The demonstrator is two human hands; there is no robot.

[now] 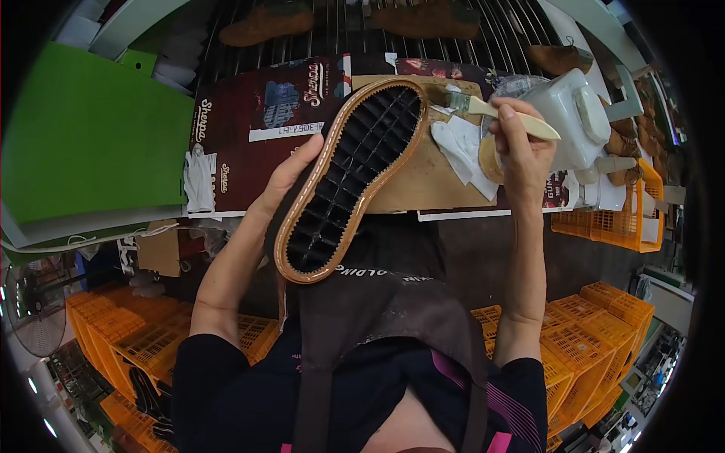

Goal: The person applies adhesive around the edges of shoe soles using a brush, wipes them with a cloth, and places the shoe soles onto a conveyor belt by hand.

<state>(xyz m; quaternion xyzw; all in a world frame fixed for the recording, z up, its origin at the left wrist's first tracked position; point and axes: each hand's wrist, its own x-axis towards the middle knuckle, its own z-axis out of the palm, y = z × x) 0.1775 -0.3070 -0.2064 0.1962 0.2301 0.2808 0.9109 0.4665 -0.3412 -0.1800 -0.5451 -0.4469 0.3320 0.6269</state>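
My left hand (pixel 294 167) grips a shoe (pixel 349 177) by its side, with the sole turned up toward me. The underside has a black grid of cavities, edged by a shiny tan welt with light stitching. In my right hand (pixel 525 147) is a brush (pixel 483 108), held by its cream handle. Its bristles are at the toe edge of the welt; whether they touch it I cannot tell. Below the brush lie crumpled white sheets (pixel 459 151) and a round tan-coloured container (pixel 491 160), partly behind my right hand. A translucent plastic jug (pixel 563 113) stands just right of that hand.
Flattened dark red printed cardboard (pixel 234 136) and brown cardboard (pixel 400 189) cover the work surface. Behind them, brown shoes (pixel 268 24) rest on a rack of metal bars. A green panel (pixel 91 136) stands at left. Orange crates (pixel 574 332) are stacked on both sides behind me.
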